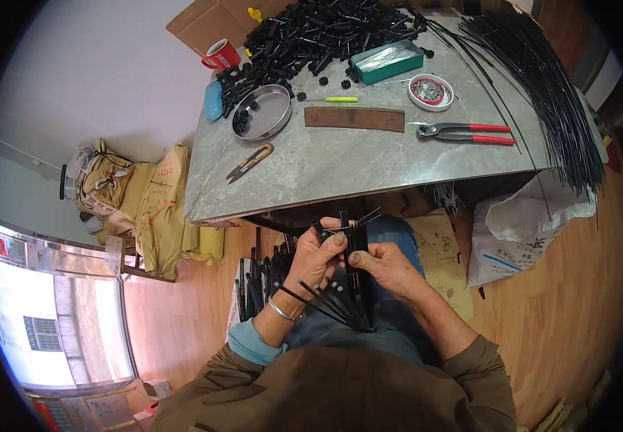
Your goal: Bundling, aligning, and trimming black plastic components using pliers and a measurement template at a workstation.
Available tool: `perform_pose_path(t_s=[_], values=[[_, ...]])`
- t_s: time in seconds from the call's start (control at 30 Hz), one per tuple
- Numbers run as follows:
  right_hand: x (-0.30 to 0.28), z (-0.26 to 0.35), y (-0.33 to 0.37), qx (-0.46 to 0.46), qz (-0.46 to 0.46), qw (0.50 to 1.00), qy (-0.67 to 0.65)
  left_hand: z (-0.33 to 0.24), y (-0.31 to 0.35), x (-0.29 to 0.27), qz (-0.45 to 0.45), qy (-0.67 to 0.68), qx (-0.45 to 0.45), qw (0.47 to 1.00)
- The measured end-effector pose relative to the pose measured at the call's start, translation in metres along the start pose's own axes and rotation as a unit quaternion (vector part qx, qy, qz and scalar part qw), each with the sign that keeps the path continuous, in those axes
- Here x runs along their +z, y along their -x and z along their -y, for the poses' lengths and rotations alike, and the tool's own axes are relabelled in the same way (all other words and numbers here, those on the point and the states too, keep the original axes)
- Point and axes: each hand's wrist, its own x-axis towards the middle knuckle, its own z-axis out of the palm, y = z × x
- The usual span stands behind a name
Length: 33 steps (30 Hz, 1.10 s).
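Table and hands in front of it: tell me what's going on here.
The left hand and the right hand grip black rods together above the lap, just off the table's near edge. On the table lie a heap of black pieces, red-handled pincers and small snips, none of them in hand.

Taken from the head through a wide fisheye lens, facing steeply downward and forward over the brown jacket (354, 389). Placed near, above the left hand (317, 258) and right hand (387, 268), close to mid-view, with the marbled tabletop (326, 162) beyond. Bowed along straight edges, darkened round the rim, and reaching the wood floor (542, 324) on either side.
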Motion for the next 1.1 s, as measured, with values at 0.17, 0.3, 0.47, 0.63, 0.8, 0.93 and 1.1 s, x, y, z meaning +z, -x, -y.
perform_pose_path(t_s=[0.17,0.3,0.47,0.63,0.8,0.93,1.1], values=[[0.004,-0.005,-0.004,-0.039,-0.013,0.999,0.001,-0.006,-0.003,0.004,-0.031,-0.093,0.049,0.994],[0.019,0.015,-0.005,-0.168,-0.037,0.983,-0.065,-0.015,0.001,0.013,-0.038,-0.211,0.082,0.973],[0.027,0.020,0.001,-0.116,-0.026,0.984,-0.131,-0.029,0.006,0.021,-0.016,-0.132,-0.057,0.990],[0.033,0.018,-0.002,-0.113,-0.059,0.989,-0.081,-0.041,-0.028,0.006,-0.026,0.096,0.049,0.994],[0.039,0.019,-0.004,-0.097,-0.043,0.993,-0.056,-0.063,-0.054,0.009,0.162,0.126,-0.047,0.978],[0.039,0.018,-0.005,-0.092,-0.046,0.993,-0.062,-0.053,-0.062,-0.001,0.203,-0.027,-0.075,0.976],[0.039,0.018,-0.006,-0.082,-0.045,0.994,-0.055,-0.050,-0.067,-0.012,0.205,-0.025,-0.010,0.978]])
